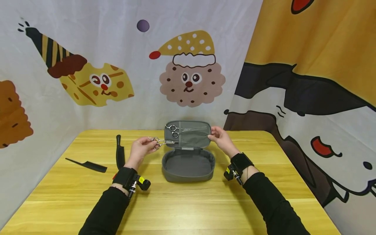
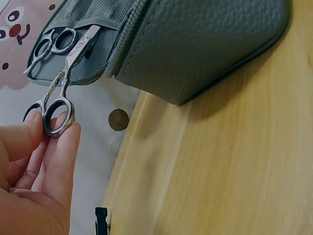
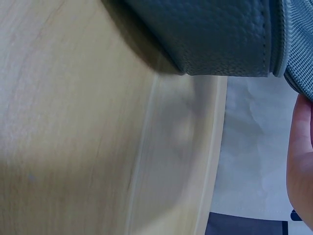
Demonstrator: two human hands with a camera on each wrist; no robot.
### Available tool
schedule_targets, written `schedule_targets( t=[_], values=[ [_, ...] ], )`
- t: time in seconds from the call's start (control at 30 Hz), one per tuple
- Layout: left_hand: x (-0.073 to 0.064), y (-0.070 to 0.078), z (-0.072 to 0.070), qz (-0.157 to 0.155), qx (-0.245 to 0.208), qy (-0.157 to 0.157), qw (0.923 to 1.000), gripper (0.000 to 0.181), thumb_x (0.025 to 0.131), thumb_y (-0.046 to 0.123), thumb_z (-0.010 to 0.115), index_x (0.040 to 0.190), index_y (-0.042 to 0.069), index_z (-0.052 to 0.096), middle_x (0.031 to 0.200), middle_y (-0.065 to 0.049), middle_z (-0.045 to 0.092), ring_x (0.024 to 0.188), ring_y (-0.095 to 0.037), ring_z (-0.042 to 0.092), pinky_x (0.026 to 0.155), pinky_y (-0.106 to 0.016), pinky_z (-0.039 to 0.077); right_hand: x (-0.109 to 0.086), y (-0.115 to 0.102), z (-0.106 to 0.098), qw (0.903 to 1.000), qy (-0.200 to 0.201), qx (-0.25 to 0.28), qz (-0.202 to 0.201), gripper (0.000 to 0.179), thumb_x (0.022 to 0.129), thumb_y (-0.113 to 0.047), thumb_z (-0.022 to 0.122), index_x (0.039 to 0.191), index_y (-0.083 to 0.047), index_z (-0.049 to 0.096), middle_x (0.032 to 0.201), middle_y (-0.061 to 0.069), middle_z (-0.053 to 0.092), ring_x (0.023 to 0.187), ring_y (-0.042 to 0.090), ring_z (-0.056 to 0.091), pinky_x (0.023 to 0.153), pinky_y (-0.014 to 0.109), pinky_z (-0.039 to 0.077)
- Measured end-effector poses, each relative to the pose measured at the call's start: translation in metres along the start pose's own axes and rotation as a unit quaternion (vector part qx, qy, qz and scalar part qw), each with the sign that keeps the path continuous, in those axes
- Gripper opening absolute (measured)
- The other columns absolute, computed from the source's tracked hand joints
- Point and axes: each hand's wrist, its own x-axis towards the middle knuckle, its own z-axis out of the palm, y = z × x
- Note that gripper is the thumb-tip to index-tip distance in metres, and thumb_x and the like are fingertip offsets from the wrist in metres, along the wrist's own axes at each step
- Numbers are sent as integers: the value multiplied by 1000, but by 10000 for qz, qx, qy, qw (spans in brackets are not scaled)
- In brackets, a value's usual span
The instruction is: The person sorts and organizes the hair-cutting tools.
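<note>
The fingers of the left hand (image 1: 142, 148) are pinching 1 pair of shiny silver metal scissors (image 2: 72, 61) by its 2 round, dark-lined rings, while the blades are pointing at the opening of a see-through grey mesh pocket (image 1: 194, 140). The fingers of the right hand (image 1: 220, 140) are gripping the far side edge of the grey rounded-rectangle lid (image 1: 168, 133), which is standing upright. The step in hand seems to be passing the scissors through the pocket's mouth; whether inward or outward, I cannot tell. The next move probably calls for keeping the lid steady and the blades in line with the fine netting. A 2nd pair of silver ring-handled scissors (image 1: 182, 130) is lying above, its rings poking out. Below, the grey pebble-grained zip case (image 1: 188, 178) is sitting on the glossy yellow wood-grain counter (image 1: 188, 209). Farther left, 2 black combs are resting: 1 thin-tailed comb (image 1: 93, 166) and 1 broad-handled comb (image 1: 120, 156).
</note>
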Motion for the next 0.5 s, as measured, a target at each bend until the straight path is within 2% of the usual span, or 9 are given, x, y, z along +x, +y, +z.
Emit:
schedule_targets(
  t=[0.1,0.17,0.3,0.5],
  values=[
    [0,0,2,-33,-54,27,10000,8,90,-6,69,96,-7,65,86,-8,71,73,-14,71,71,-28,60,-1,0,0,10000,1,-8,-20,21,98,2,59,118,7,56,102,13,62,91,18,56,79,27,49],
    [0,0,4,-1,-19,44,10000,5,89,-7,69,93,-4,66,85,-8,70,73,-14,71,71,-28,60,-2,-1,0,10000,12,-24,-20,22,97,2,59,118,8,56,102,13,62,91,18,56,79,26,49],
    [0,1,7,92,123,120,9998,7,89,-6,70,88,0,68,85,-7,71,73,-13,71,69,-28,60,-1,1,0,10000,2,-28,-65,22,97,3,59,118,8,56,102,14,63,90,17,56,78,25,49],
    [-1,1,8,213,327,288,9988,6,87,-4,73,86,-1,68,88,-6,72,72,-10,69,68,-25,59,14,25,-1,9999,19,130,-56,24,97,0,60,121,6,56,104,13,62,91,17,56,82,30,50]
  ],
)
